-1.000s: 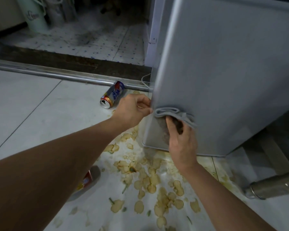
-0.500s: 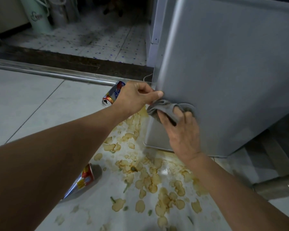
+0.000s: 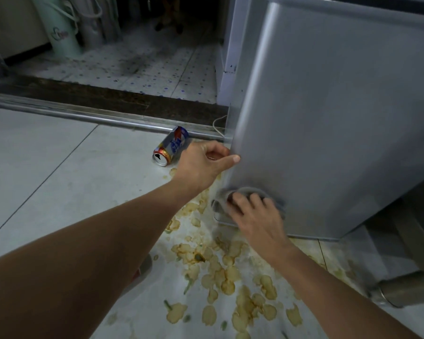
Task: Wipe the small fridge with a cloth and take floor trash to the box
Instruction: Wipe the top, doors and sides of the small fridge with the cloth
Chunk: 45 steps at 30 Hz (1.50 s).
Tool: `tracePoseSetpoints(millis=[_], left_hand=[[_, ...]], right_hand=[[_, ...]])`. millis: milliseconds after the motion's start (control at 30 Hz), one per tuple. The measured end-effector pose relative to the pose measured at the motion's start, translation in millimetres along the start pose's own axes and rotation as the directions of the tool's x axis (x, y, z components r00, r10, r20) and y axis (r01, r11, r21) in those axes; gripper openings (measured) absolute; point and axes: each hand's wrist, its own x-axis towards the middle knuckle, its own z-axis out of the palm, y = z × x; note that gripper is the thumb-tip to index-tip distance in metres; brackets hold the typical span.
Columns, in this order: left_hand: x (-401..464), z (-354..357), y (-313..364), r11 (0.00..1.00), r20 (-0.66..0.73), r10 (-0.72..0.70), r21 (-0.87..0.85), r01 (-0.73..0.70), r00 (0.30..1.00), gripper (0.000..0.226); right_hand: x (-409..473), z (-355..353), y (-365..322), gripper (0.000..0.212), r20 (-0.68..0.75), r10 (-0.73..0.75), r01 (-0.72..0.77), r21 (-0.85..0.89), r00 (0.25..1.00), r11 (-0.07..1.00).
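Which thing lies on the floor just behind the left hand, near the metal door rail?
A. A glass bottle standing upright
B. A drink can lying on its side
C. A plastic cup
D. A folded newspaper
B: a drink can lies on its side on the tiles beside the metal rail, its opened top facing the camera, just beyond the left hand, which holds the fridge corner.

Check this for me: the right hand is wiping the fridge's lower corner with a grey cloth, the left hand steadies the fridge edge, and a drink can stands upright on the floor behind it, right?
Not quite. In the head view the drink can lies on its side, not upright. The rest holds: the right hand presses the grey cloth on the fridge's lower corner, and the left hand steadies its edge.
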Motion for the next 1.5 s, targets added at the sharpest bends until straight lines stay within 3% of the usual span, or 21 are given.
tracePoseSetpoints(millis=[133,200,267,367,433,567,667,733,800,867,967,1067,1167,1233,1300,1400,1500], left_hand=[[3,0,-6,1.0,-0.005,0.008,0.004,-0.008,1.0,0.011],[2,2,-13,0.999,0.004,0.01,0.042,-0.01,1.0,0.012],[0,5,-20,0.998,0.011,-0.016,0.055,0.015,1.0,0.012],[-4,9,-25,0.999,0.004,-0.045,0.012,0.045,0.999,0.015],[-6,10,-26,0.999,-0.009,-0.048,0.013,0.048,0.999,0.015],[-8,13,-25,0.997,-0.02,-0.065,0.03,0.065,0.998,0.018],[-9,16,-27,0.994,-0.044,-0.07,0.082,0.073,0.997,0.02],[-10,19,-28,0.991,-0.07,-0.067,0.113,0.074,0.995,0.02],[-11,21,-30,0.99,-0.096,-0.07,0.117,0.081,0.993,0.02],[-12,23,-31,0.989,-0.11,-0.076,0.116,0.088,0.991,0.02],[-15,26,-32,0.982,-0.124,-0.091,0.155,0.11,0.988,0.02],[-19,33,-34,0.963,-0.163,-0.101,0.232,0.138,0.981,0.02],[-20,35,-36,0.953,-0.195,-0.096,0.267,0.147,0.976,0.021],[-20,36,-37,0.949,-0.199,-0.096,0.277,0.15,0.975,0.021],[-20,36,-38,0.945,-0.203,-0.096,0.288,0.153,0.974,0.022],[-19,37,-40,0.943,-0.2,-0.1,0.295,0.158,0.975,0.023],[-20,38,-42,0.942,-0.21,-0.101,0.294,0.161,0.972,0.023]], right_hand=[[1,-6,26,0.046,-0.179,0.147,-0.141,0.048,0.973,0.989],[-2,0,26,0.045,-0.198,0.152,-0.15,0.027,0.968,0.988],[-11,10,20,0.044,-0.118,0.045,-0.048,-0.021,0.992,0.999],[-28,18,15,0.055,0.131,-0.165,0.169,-0.021,0.977,0.985],[-29,16,19,0.059,0.177,-0.19,0.193,0.002,0.966,0.981],[-28,-2,45,0.048,-0.02,-0.013,0.013,0.022,1.0,1.0],[-33,-8,72,0.051,-0.205,0.149,-0.14,0.059,0.967,0.988],[-39,-3,77,0.051,-0.245,0.179,-0.167,0.066,0.953,0.984],[-51,7,72,0.054,-0.179,0.097,-0.09,0.043,0.979,0.995],[-69,18,66,0.058,0.002,-0.059,0.059,0.041,0.998,0.997],[-79,18,65,0.062,0.192,-0.139,0.133,0.048,0.971,0.99],[-75,6,78,0.053,0.081,-0.102,0.095,0.093,0.991,0.991],[-76,-2,105,0.049,-0.126,0.108,-0.086,0.167,0.986,0.982],[-83,3,115,0.052,-0.167,0.196,-0.164,0.189,0.966,0.968],[-96,12,116,0.059,-0.121,0.148,-0.125,0.176,0.982,0.976],[-117,24,108,0.058,0.14,-0.07,0.049,0.149,0.988,0.988],[-120,18,111,0.055,0.208,-0.047,0.01,0.174,0.977,0.985]])
